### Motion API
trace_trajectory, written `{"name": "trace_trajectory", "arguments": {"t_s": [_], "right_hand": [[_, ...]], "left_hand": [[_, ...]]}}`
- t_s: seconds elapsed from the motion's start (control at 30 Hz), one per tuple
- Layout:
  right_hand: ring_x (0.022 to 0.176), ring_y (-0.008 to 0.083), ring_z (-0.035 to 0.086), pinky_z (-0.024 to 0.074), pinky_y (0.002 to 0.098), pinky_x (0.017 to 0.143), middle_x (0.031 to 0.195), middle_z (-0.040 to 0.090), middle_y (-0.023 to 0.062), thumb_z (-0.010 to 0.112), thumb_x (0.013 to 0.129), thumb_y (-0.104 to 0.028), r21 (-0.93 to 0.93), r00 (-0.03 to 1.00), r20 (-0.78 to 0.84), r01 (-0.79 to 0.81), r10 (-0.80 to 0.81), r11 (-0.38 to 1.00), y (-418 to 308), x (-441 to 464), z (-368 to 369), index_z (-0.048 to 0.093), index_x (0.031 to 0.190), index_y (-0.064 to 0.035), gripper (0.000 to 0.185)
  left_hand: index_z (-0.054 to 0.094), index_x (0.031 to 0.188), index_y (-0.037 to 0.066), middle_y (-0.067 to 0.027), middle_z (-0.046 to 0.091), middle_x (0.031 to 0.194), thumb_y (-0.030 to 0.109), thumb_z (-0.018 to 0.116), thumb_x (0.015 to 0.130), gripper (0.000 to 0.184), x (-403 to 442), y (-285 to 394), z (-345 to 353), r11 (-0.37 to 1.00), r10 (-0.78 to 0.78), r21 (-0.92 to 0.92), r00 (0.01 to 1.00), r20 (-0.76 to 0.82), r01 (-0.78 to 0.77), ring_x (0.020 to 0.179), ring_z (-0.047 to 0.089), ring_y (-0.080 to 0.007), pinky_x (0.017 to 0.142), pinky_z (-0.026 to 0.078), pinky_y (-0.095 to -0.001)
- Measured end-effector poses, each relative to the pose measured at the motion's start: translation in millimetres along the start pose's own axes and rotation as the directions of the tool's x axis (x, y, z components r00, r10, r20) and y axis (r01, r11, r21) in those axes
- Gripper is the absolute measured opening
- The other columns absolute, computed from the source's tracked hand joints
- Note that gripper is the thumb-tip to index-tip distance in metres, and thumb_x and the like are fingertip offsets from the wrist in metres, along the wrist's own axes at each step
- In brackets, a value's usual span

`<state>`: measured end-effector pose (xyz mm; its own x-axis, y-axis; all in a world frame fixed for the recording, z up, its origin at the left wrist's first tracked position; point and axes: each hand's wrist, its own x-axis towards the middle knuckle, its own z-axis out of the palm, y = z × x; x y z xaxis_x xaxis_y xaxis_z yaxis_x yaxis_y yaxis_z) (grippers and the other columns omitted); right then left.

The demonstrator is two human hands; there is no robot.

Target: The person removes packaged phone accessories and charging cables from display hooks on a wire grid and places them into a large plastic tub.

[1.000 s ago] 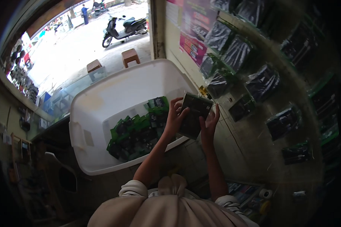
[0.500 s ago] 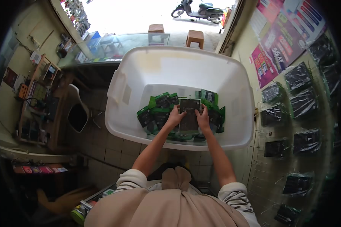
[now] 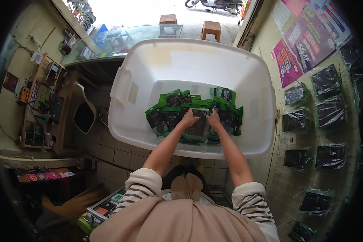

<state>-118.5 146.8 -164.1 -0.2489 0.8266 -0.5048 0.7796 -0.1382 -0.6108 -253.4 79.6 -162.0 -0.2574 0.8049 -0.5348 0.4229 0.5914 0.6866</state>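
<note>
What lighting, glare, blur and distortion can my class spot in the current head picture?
Head view, top: the street is washed out near white; head view, right: glare streaks the plastic-wrapped packs; head view, lower left: a brown shape looks dim and smeared; head view, edges: walls splay outward, corners fall black; head view, centre: print on the held package cannot be read.

Seen from above, a person's left hand (image 3: pixel 189 117) and right hand (image 3: pixel 213 118) hold a dark packet (image 3: pixel 198 125) by its sides, inside a white tub (image 3: pixel 222 62) among green-and-black packets (image 3: pixel 174 99).
</note>
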Motion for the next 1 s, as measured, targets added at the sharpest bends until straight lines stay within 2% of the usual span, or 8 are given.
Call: {"name": "trace_trajectory", "arguments": {"t_s": [0.13,0.27,0.4,0.5,0.73,0.87,0.93,1.0], "right_hand": [[0.107,0.0328,0.042,0.0361,0.0388,0.087,0.113,0.044,0.0209,0.057,0.075,-0.018,-0.011,0.991,-0.062,0.118,-0.118,0.993,-4,-7,-10,0.035,0.119,-0.0013,0.052],[0.093,0.0251,0.053,0.0426,0.0329,0.079,0.104,0.052,0.0154,0.055,0.077,-0.013,0.131,0.904,-0.170,0.416,-0.393,0.900,-16,-54,-56,0.048,0.107,-0.0012,0.033],[0.084,0.0210,0.057,0.0447,0.0293,0.073,0.097,0.055,0.0123,0.050,0.080,-0.009,0.317,0.852,-0.394,0.479,-0.345,0.819,-25,-146,-121,0.051,0.101,-0.0014,0.023],[0.086,0.0248,0.053,0.0417,0.0326,0.075,0.089,0.055,0.0114,0.048,0.079,-0.005,0.009,0.596,-0.693,0.570,-0.406,0.822,3,-200,-155,0.053,0.097,-0.0031,0.019],[0.091,0.0216,0.050,0.0385,0.0331,0.081,0.095,0.052,0.0087,0.043,0.082,-0.010,0.121,0.255,-0.967,0.417,0.012,0.901,110,-262,-196,0.052,0.098,-0.0039,0.019],[0.100,0.0236,0.044,0.0370,0.0339,0.085,0.116,0.038,0.0142,0.046,0.083,-0.014,0.153,0.036,-0.988,0.437,0.153,0.886,168,-259,-212,0.037,0.116,-0.0047,0.036],[0.109,0.0281,0.037,0.0324,0.0365,0.091,0.125,0.025,0.0188,0.049,0.082,-0.018,0.198,0.067,-0.980,0.428,0.188,0.882,199,-249,-221,0.023,0.126,-0.0031,0.053],[0.118,0.0314,0.027,0.0239,0.0397,0.097,0.129,0.020,0.0208,0.052,0.080,-0.021,0.169,-0.033,-0.983,0.247,0.183,0.954,220,-235,-232,0.013,0.129,-0.0003,0.065]], "left_hand": [[0.020,0.125,-0.006,-0.0257,0.044,0.113,0.026,0.063,0.071,0.077,4,6,2,0.991,0.131,0.041,0.991,-0.026,-0.130,0.106,0.044,-0.0338,0.086,0.038,-0.0365],[0.030,0.122,0.002,-0.0164,0.051,0.107,0.015,0.054,0.081,0.049,-14,56,3,0.893,0.387,-0.229,0.921,-0.048,-0.387,0.099,0.050,-0.0206,0.075,0.044,-0.0293],[0.044,0.112,0.006,-0.0084,0.054,0.100,0.012,0.048,0.084,0.029,-75,140,15,0.641,0.596,-0.522,0.793,-0.125,-0.563,0.093,0.052,-0.0160,0.076,0.042,-0.0274],[0.049,0.105,0.004,-0.0072,0.057,0.090,0.006,0.047,0.083,0.022,-116,190,40,0.489,0.739,-0.563,0.660,-0.140,-0.667,0.085,0.055,-0.0134,0.073,0.044,-0.0266],[0.048,0.105,0.004,-0.0052,0.054,0.095,0.009,0.046,0.085,0.021,-151,262,136,0.366,0.913,-0.605,0.398,0.087,-0.707,0.093,0.051,-0.0125,0.079,0.040,-0.0284],[0.038,0.115,0.005,-0.0081,0.044,0.111,0.007,0.047,0.083,0.033,-142,287,211,0.345,0.925,-0.616,0.367,0.097,-0.708,0.106,0.043,-0.0165,0.085,0.038,-0.0314],[0.036,0.116,0.004,-0.0134,0.040,0.114,0.005,0.050,0.078,0.040,-126,299,247,0.350,0.925,-0.556,0.372,0.078,-0.754,0.108,0.039,-0.0250,0.089,0.034,-0.0356],[0.034,0.117,0.003,-0.0158,0.039,0.114,0.003,0.049,0.077,0.042,-113,310,272,0.268,0.959,-0.429,0.282,0.032,-0.863,0.109,0.037,-0.0273,0.093,0.029,-0.0361]]}}
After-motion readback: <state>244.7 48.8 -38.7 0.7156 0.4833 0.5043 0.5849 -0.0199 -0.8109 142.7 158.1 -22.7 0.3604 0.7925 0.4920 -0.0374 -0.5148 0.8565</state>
